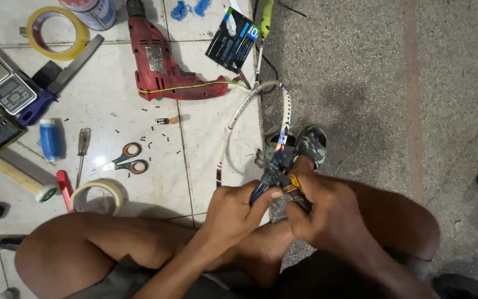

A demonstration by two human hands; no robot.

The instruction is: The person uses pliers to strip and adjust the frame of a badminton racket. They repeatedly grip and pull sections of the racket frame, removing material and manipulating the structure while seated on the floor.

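Both hands [275,207] gripping racket frame [283,124]

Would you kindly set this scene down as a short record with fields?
Setting: tiled floor beside rough concrete
Left hand: grips pliers at the racket frame
Right hand: holds the frame near the pliers
Nearby tools: red drill, scissors, screwdriver, tape rolls
Also there: digital scale, blue thread spool
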